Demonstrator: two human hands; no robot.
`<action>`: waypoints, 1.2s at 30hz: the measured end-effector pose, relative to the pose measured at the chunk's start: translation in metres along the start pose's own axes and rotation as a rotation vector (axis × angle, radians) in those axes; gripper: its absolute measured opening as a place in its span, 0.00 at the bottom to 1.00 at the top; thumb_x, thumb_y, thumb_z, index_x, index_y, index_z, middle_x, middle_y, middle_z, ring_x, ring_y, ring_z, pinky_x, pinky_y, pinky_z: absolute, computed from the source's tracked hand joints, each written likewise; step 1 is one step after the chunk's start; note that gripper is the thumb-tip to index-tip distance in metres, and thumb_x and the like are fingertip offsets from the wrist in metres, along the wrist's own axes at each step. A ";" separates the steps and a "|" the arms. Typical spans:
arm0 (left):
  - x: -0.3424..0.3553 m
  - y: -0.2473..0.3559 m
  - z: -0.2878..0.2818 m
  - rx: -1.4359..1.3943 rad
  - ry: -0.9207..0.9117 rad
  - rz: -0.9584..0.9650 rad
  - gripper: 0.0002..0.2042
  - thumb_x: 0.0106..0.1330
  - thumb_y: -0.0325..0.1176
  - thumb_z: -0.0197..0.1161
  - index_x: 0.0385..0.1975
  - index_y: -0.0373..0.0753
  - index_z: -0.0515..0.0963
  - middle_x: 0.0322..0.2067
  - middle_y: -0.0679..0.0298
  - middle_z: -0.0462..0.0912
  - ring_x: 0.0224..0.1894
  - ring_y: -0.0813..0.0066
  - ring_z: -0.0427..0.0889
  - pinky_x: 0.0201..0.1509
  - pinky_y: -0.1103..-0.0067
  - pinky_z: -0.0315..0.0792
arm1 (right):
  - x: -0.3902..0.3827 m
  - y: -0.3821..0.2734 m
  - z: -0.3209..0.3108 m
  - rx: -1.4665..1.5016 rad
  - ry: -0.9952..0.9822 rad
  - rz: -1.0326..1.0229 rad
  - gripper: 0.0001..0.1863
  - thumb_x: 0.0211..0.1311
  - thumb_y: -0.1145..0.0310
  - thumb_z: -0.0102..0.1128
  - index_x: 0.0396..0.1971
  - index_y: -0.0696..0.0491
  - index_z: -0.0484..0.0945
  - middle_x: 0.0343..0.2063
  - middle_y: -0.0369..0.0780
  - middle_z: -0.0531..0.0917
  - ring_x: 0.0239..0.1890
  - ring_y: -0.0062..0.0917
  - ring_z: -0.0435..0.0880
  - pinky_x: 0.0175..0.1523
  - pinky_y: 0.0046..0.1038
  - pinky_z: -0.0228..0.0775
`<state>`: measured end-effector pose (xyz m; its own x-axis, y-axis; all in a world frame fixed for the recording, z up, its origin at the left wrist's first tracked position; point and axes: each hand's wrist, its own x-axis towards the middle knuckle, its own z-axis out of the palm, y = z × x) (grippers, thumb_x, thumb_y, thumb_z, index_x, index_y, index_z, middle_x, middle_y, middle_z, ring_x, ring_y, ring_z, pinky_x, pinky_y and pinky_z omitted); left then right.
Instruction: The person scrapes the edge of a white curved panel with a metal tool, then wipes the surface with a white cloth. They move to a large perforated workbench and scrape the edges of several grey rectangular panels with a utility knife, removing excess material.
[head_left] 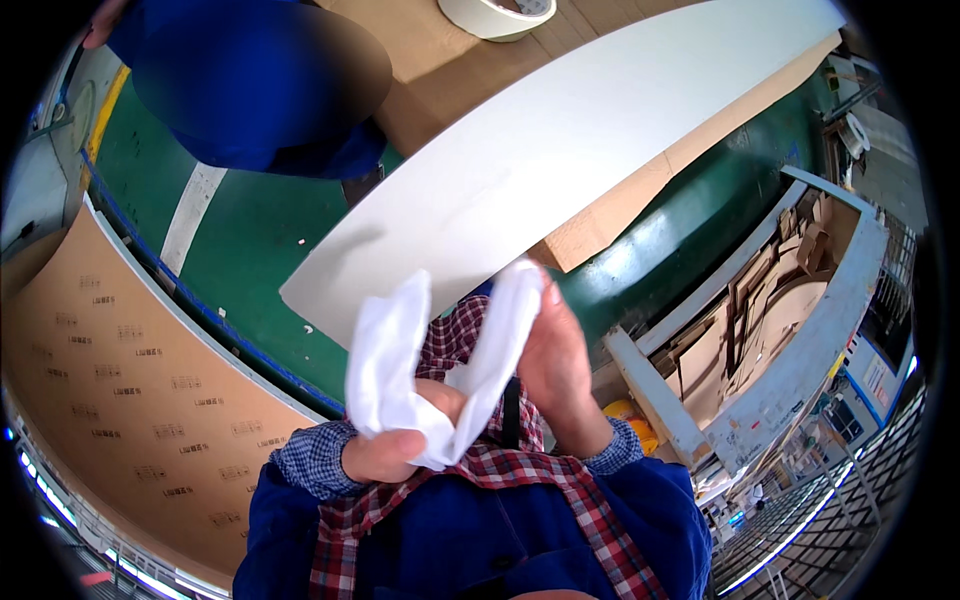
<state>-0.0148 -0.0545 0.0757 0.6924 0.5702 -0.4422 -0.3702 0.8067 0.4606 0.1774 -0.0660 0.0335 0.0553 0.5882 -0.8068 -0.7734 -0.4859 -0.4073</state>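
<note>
A folded white cloth (387, 350) is held up in front of my chest, bent into a U shape. My left hand (395, 452) grips its lower fold, with the thumb over the front and the fingers partly behind it. My right hand (560, 350) is closed on the other upright part, its fingertips near the top edge. Just beyond the cloth lies a long white panel (560, 130) with a pointed near-left corner. Part of the panel's near edge is hidden behind the cloth.
Brown cardboard (600, 215) lies beneath the panel. A wide roll of tape (480, 22) sits at the far edge. A co-worker in blue (250, 90) bends at the far left. Printed brown board (140, 400) stands left; a grey-blue bin (770, 415) of cardboard scraps stands right.
</note>
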 end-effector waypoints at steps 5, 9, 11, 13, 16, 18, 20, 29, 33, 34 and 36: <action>-0.005 -0.037 -0.004 -0.033 -0.146 -0.029 0.23 0.55 0.28 0.61 0.51 0.31 0.66 0.43 0.58 0.75 0.43 0.74 0.75 0.44 0.78 0.70 | 0.006 -0.023 0.001 -0.079 0.088 -0.183 0.25 0.61 0.64 0.55 0.55 0.60 0.64 0.34 0.38 0.76 0.33 0.18 0.76 0.35 0.18 0.74; 0.003 -0.036 -0.002 0.040 -0.263 0.049 0.26 0.54 0.28 0.62 0.54 0.32 0.63 0.39 0.60 0.76 0.40 0.74 0.75 0.45 0.77 0.69 | -0.002 -0.033 0.011 -0.116 0.186 -0.429 0.19 0.61 0.66 0.56 0.50 0.58 0.68 0.33 0.37 0.77 0.25 0.13 0.73 0.25 0.13 0.68; 0.004 -0.045 -0.002 0.041 -0.234 0.046 0.21 0.55 0.29 0.63 0.48 0.31 0.68 0.35 0.61 0.78 0.36 0.75 0.76 0.40 0.79 0.69 | -0.001 -0.042 0.001 -0.235 0.093 -0.541 0.15 0.63 0.65 0.55 0.45 0.57 0.70 0.33 0.37 0.77 0.25 0.12 0.73 0.25 0.15 0.67; 0.011 -0.043 0.004 0.091 -0.171 0.026 0.14 0.56 0.30 0.64 0.40 0.32 0.74 0.30 0.63 0.79 0.31 0.76 0.77 0.35 0.79 0.70 | 0.006 -0.042 0.007 -0.489 0.098 -0.739 0.16 0.62 0.72 0.56 0.49 0.61 0.71 0.32 0.37 0.78 0.26 0.13 0.73 0.30 0.13 0.66; 0.019 -0.052 -0.001 0.261 -0.155 0.159 0.11 0.56 0.30 0.63 0.37 0.33 0.75 0.30 0.62 0.79 0.30 0.76 0.78 0.34 0.80 0.70 | 0.028 -0.046 0.023 -1.223 0.071 -1.217 0.16 0.53 0.82 0.61 0.44 0.55 0.80 0.31 0.37 0.78 0.26 0.16 0.71 0.31 0.17 0.63; 0.024 -0.053 0.001 0.295 -0.144 0.236 0.10 0.55 0.28 0.63 0.35 0.32 0.76 0.28 0.61 0.80 0.28 0.73 0.80 0.34 0.79 0.72 | 0.034 -0.043 0.041 -1.382 0.115 -1.230 0.17 0.51 0.82 0.63 0.42 0.53 0.81 0.29 0.39 0.77 0.25 0.17 0.71 0.28 0.17 0.62; 0.030 -0.053 -0.001 0.412 -0.154 0.381 0.10 0.53 0.27 0.63 0.34 0.32 0.76 0.27 0.60 0.81 0.27 0.70 0.80 0.33 0.77 0.73 | 0.042 -0.041 0.048 -1.448 0.132 -1.301 0.15 0.50 0.82 0.64 0.39 0.52 0.82 0.27 0.39 0.76 0.24 0.19 0.74 0.25 0.19 0.65; 0.034 -0.059 -0.006 0.601 -0.074 0.552 0.06 0.49 0.28 0.65 0.25 0.34 0.78 0.25 0.58 0.81 0.26 0.60 0.81 0.33 0.72 0.76 | 0.039 -0.022 0.052 -1.666 0.081 -1.280 0.18 0.49 0.80 0.64 0.43 0.50 0.82 0.25 0.37 0.74 0.20 0.17 0.71 0.22 0.19 0.65; 0.035 -0.056 -0.007 0.657 -0.085 0.570 0.06 0.48 0.28 0.65 0.25 0.34 0.78 0.25 0.57 0.81 0.26 0.59 0.81 0.33 0.71 0.76 | 0.024 -0.009 0.048 -1.803 -0.178 -1.309 0.24 0.44 0.77 0.69 0.46 0.47 0.81 0.20 0.35 0.67 0.15 0.17 0.67 0.16 0.20 0.62; 0.034 -0.057 -0.006 0.646 -0.078 0.559 0.07 0.48 0.28 0.65 0.25 0.34 0.78 0.25 0.57 0.81 0.26 0.59 0.81 0.34 0.71 0.76 | 0.023 -0.005 0.047 -1.799 -0.227 -1.328 0.24 0.44 0.76 0.69 0.46 0.47 0.81 0.20 0.35 0.67 0.15 0.17 0.67 0.16 0.20 0.61; 0.034 -0.059 -0.004 0.643 -0.065 0.557 0.07 0.48 0.29 0.65 0.26 0.34 0.78 0.25 0.57 0.81 0.26 0.58 0.81 0.34 0.71 0.76 | 0.029 -0.020 0.045 -1.851 -0.094 -1.336 0.24 0.44 0.76 0.68 0.47 0.47 0.81 0.20 0.35 0.67 0.15 0.17 0.67 0.16 0.20 0.61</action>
<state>0.0279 -0.0819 0.0301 0.5553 0.8316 0.0143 -0.2568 0.1551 0.9539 0.1663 -0.0099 0.0376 -0.1914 0.9687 0.1582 0.8932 0.2387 -0.3809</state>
